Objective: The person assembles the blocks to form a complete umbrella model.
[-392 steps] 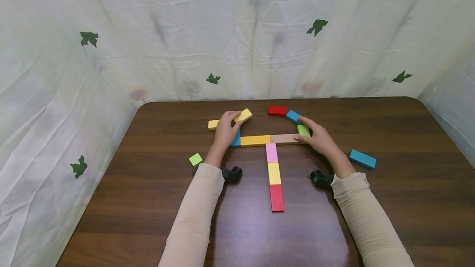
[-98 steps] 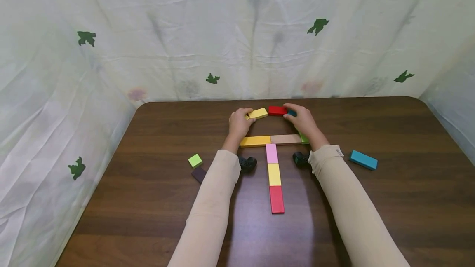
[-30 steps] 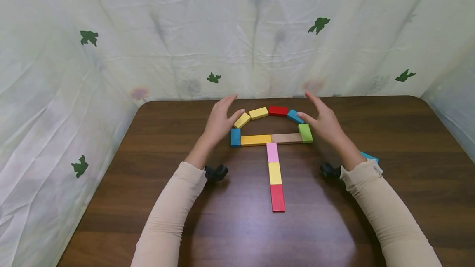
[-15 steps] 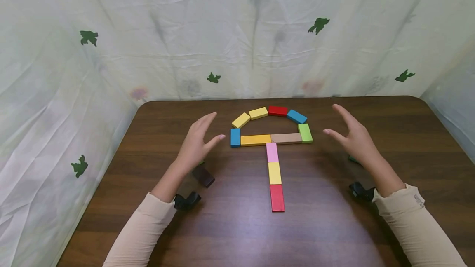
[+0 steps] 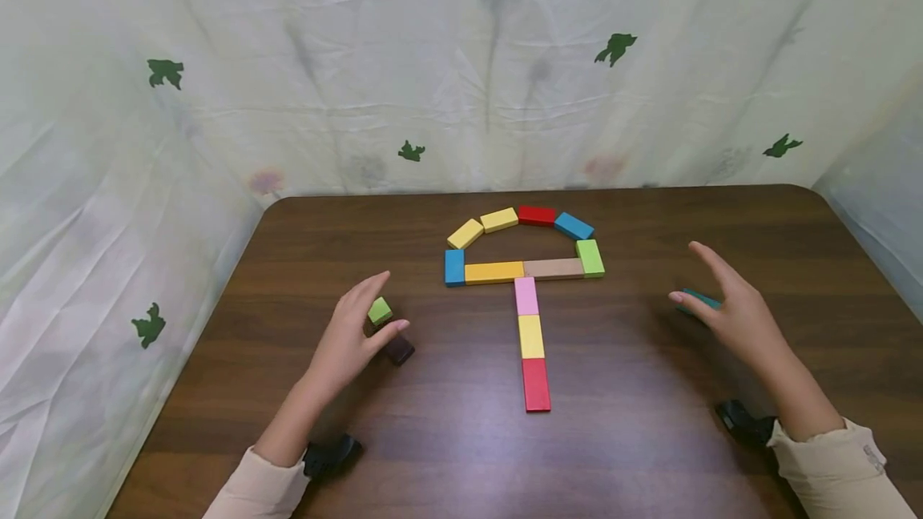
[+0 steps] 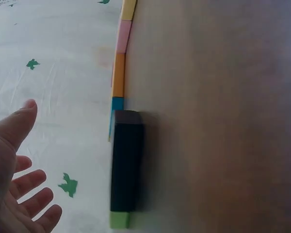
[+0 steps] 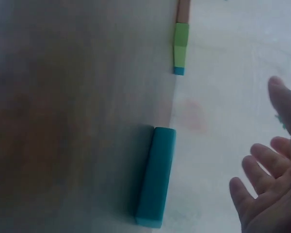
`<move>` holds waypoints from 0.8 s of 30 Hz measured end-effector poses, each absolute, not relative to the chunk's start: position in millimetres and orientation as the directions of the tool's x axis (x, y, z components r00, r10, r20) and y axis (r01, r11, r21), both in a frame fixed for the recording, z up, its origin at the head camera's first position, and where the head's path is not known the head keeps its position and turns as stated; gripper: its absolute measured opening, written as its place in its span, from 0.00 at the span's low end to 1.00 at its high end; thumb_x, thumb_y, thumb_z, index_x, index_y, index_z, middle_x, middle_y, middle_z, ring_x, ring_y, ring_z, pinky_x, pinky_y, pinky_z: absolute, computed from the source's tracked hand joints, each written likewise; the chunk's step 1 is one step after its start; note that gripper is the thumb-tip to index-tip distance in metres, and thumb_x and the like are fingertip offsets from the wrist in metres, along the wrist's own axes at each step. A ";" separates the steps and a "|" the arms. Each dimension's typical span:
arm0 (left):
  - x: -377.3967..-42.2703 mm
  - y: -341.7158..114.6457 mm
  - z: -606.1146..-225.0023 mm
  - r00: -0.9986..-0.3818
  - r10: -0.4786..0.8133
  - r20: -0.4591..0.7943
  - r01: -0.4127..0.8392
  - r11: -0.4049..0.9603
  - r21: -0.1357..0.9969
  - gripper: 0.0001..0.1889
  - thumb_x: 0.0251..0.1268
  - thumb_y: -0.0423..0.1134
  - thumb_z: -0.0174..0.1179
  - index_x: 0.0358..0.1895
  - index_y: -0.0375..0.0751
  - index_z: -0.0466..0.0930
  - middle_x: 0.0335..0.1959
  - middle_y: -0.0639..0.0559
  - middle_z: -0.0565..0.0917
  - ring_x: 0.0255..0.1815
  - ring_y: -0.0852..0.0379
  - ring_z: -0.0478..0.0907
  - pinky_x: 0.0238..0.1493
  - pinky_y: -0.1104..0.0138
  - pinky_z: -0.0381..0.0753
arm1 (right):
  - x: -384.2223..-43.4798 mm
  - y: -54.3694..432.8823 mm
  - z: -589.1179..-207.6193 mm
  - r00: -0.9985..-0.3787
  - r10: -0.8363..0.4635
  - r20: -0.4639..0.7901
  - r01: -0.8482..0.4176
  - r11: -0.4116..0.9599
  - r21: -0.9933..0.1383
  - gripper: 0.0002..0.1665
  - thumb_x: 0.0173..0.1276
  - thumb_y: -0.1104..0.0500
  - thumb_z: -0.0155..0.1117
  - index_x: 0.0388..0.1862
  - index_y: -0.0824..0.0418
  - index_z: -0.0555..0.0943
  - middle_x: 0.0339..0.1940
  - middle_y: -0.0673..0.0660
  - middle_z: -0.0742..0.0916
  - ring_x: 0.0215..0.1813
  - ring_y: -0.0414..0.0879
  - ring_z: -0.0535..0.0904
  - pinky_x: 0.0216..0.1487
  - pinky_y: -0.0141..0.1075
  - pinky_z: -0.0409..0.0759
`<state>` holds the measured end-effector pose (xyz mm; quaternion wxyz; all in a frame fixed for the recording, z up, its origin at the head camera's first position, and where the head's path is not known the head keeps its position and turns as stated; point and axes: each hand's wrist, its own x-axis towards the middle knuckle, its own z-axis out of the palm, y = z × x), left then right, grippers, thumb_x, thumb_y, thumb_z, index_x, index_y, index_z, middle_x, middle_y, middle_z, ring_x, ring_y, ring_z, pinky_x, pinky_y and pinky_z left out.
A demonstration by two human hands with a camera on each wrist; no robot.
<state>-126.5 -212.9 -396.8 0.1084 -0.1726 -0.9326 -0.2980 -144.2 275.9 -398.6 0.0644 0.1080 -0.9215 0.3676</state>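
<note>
Coloured blocks form an umbrella-like outline on the table in the head view. Its arch runs through a blue block [image 5: 454,268], two yellow blocks, a red block [image 5: 537,216], another blue block [image 5: 574,226] and a green block [image 5: 590,258]. An orange block [image 5: 493,272] and a tan block [image 5: 553,268] make the crossbar. Below hang a pink block [image 5: 526,296], a yellow block [image 5: 531,336] and a red block [image 5: 537,384]. My left hand [image 5: 346,347], holding nothing, is over a dark block [image 5: 398,348]. My right hand [image 5: 746,323], also holding nothing, partly covers a loose blue block [image 5: 698,299].
A small green block [image 5: 379,311] lies beside the dark block at the left. The brown wooden table [image 5: 613,439] has a pale curtain [image 5: 461,62] behind its far edge. A black device [image 5: 744,423] is strapped at each wrist.
The yellow blocks at the upper left were brought into the arch. Both hands have since let go, drawn apart and moved back towards the near side. The outline stays in place.
</note>
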 end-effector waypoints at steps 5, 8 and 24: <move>-113.1 -220.2 -409.0 -0.929 0.235 0.287 0.358 0.771 0.528 0.39 0.49 0.45 0.67 0.64 0.37 0.61 0.60 0.41 0.66 0.60 0.43 0.61 0.56 0.48 0.59 | -135.8 283.9 -404.2 -0.980 -0.128 0.152 -0.198 0.720 -0.665 0.46 0.61 0.51 0.62 0.72 0.48 0.49 0.70 0.60 0.57 0.67 0.62 0.51 0.53 0.63 0.55; -108.4 -222.7 -414.8 -0.936 0.223 0.273 0.341 0.773 0.535 0.40 0.45 0.44 0.69 0.63 0.36 0.62 0.58 0.40 0.66 0.58 0.43 0.62 0.54 0.48 0.61 | -133.1 288.5 -409.7 -0.980 -0.129 0.150 -0.196 0.730 -0.654 0.45 0.62 0.52 0.61 0.72 0.52 0.49 0.69 0.64 0.58 0.66 0.65 0.52 0.52 0.64 0.56; -97.7 -221.1 -436.5 -0.970 0.188 0.153 0.242 0.792 0.561 0.39 0.43 0.43 0.71 0.60 0.35 0.64 0.55 0.38 0.66 0.54 0.43 0.64 0.50 0.51 0.67 | -129.0 305.3 -434.2 -0.988 -0.128 0.085 -0.153 0.770 -0.619 0.42 0.63 0.49 0.58 0.69 0.65 0.54 0.60 0.74 0.65 0.58 0.72 0.59 0.48 0.64 0.58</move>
